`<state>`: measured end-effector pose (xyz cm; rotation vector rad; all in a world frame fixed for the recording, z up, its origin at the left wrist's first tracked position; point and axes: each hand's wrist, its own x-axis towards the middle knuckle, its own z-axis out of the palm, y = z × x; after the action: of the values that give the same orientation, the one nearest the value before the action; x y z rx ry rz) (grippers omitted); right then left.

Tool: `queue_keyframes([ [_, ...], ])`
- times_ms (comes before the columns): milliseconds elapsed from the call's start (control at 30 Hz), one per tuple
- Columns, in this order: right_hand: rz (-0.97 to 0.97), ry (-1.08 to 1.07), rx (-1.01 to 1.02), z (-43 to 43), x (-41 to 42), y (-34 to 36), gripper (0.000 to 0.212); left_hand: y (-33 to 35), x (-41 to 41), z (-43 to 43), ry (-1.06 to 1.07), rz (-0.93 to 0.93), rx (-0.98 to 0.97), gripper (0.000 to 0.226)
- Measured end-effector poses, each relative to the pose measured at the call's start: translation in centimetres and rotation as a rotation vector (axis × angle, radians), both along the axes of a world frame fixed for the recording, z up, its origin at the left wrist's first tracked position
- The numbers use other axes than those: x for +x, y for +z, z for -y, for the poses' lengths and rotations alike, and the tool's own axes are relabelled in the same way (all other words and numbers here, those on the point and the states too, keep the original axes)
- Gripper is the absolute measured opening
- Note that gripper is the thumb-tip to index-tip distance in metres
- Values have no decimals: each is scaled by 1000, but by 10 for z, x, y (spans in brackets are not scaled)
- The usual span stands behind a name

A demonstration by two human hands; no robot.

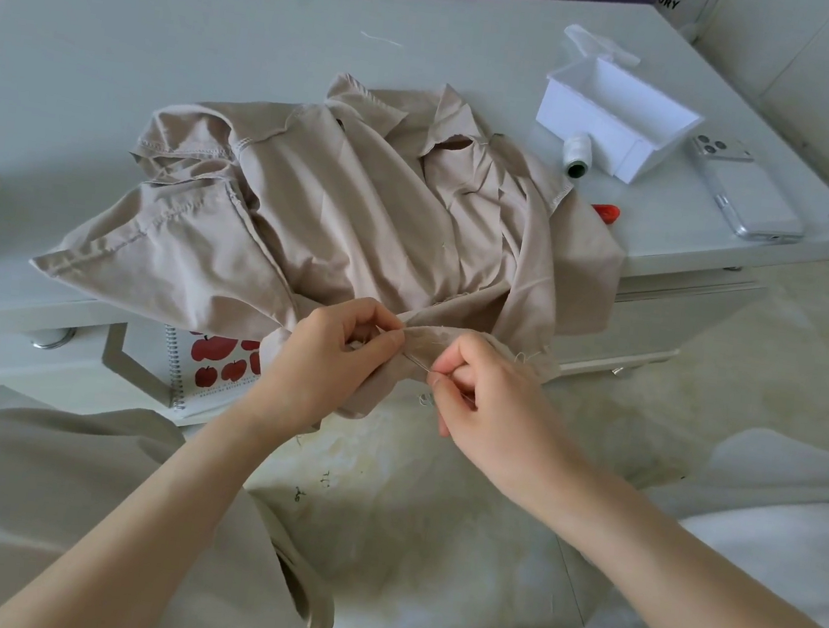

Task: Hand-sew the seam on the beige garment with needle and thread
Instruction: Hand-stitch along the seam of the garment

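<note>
Right hand (476, 388) has the needle (419, 363) pinched between thumb and fingertip, tip buried in the seam fold the left hand (341, 352) squeezes shut. The beige garment (342, 207) mostly sprawls over the desk (122, 48), hem hanging off the edge. Risk looks like a pricked left fingertip, or that overhanging weight tugging the fold crooked.

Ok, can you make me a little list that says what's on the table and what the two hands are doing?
garment: beige garment spread on the white table, its near edge hanging off
left hand: left hand pinches the fabric edge
right hand: right hand pinches the needle at the seam
thread: white spool lying beside the white box
phone: phone at the table's right edge
</note>
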<state>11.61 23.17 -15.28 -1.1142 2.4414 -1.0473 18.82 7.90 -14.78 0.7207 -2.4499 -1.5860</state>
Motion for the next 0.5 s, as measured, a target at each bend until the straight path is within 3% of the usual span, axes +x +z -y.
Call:
queue_keyframes([
  [200, 1, 12, 12, 3, 2, 2, 14, 0, 1, -1, -12, -7, -43, 13],
  [500, -46, -11, 0, 9, 3, -2, 15, 2, 3, -7, -20, -52, -123, 11],
])
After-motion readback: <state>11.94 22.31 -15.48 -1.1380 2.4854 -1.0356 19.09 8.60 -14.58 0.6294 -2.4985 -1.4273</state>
